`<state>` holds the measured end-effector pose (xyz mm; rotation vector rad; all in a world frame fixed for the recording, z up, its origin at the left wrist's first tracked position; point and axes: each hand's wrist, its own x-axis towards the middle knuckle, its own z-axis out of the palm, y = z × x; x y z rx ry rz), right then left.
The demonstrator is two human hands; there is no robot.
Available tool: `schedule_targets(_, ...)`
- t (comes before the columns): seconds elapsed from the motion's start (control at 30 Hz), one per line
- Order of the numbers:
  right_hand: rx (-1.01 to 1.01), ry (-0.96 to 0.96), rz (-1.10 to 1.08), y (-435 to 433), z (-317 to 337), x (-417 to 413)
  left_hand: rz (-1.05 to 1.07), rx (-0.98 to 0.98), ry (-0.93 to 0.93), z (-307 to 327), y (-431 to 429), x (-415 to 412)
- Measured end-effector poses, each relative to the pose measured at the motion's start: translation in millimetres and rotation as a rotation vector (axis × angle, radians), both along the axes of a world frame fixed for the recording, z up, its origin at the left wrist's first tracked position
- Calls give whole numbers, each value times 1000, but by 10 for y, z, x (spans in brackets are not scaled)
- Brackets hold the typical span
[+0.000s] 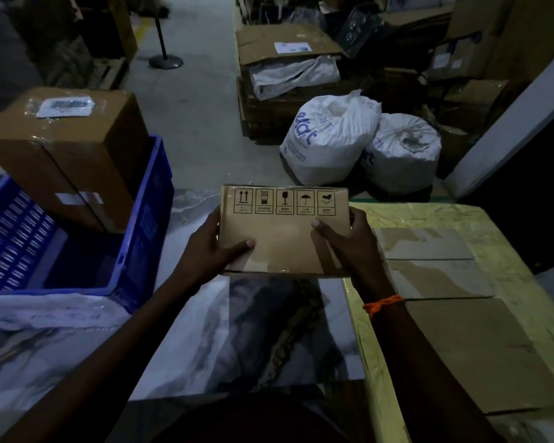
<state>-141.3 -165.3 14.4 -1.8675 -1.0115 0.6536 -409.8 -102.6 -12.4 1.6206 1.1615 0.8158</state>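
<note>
A small flat cardboard box [283, 238] with a row of black handling symbols along its far edge is held in front of me above the table. My left hand [210, 247] grips its left side, thumb lying on the top face. My right hand [349, 244] grips the right side, thumb on top and fingers curled round the edge. An orange thread band circles my right wrist.
A blue plastic crate [141, 225] stands at the left with a tall cardboard box [68, 148] in it. A large yellow-taped carton [461, 298] lies at the right. Two white sacks [330, 139] and stacked cartons [285, 49] sit on the floor beyond. Grey plastic sheeting [205, 330] covers the table.
</note>
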Motion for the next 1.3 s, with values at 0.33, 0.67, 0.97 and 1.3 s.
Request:
schedule_targets(0.33, 30, -258, 104, -243, -533, -134, 147, 44, -31, -429, -165, -170)
schedule_targets(0.67, -171, -259, 239, -551, -1189, -291, 111, 166, 193, -1052, -413, -449)
schedule_targets(0.97, -171, -410, 451, 120, -1497, -509, 85, 283, 517, -1178, 16, -731)
schedule_targets(1.3, -48, -578, 597, 1062, -1643, -1086, -102, 365, 788, -1176, 638, -618)
